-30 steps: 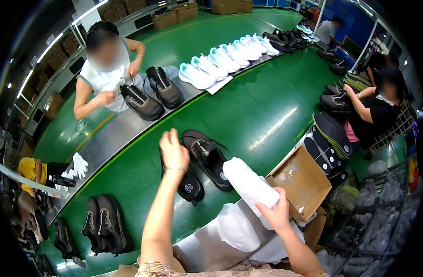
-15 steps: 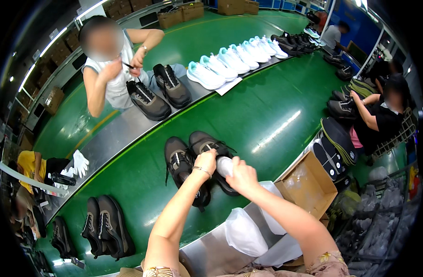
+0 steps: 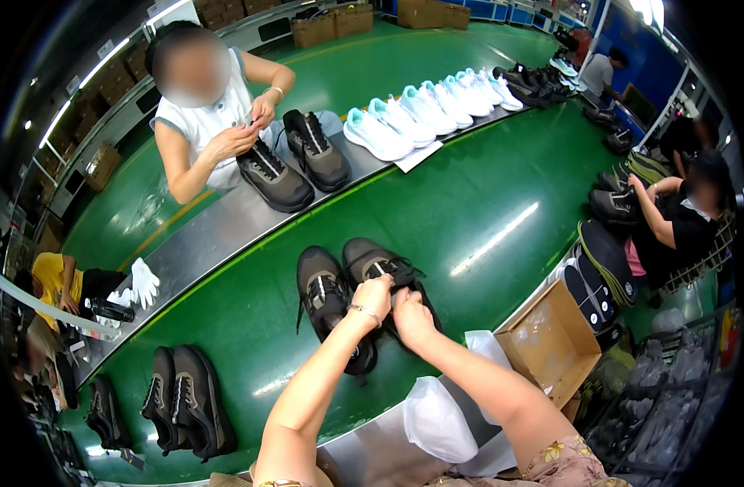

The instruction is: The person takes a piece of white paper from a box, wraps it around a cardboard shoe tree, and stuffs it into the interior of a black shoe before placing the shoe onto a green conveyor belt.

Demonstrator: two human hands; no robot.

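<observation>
Two dark grey-brown and black lace-up shoes stand side by side on the green belt in front of me: the left shoe (image 3: 317,272) and the right shoe (image 3: 364,253). My left hand (image 3: 373,299) is closed at the tongue and laces of the right shoe. At the opening of that same shoe, my right hand (image 3: 413,321) is bent, its fingertips hidden inside or behind the collar. Whatever it holds cannot be made out. A crumpled sheet of white paper (image 3: 437,418) lies on the metal ledge below my right forearm.
An open cardboard box (image 3: 550,341) sits right of my forearm. More dark shoes (image 3: 195,402) stand at lower left. Across the belt, a person handles a dark shoe (image 3: 278,178) on the metal ledge, beside a row of white shoes (image 3: 380,134). Insoles (image 3: 603,260) are stacked at right.
The white wad in my right hand is no longer visible; that hand has moved down to the right shoe's opening. The person opposite has brought both hands together above a shoe.
</observation>
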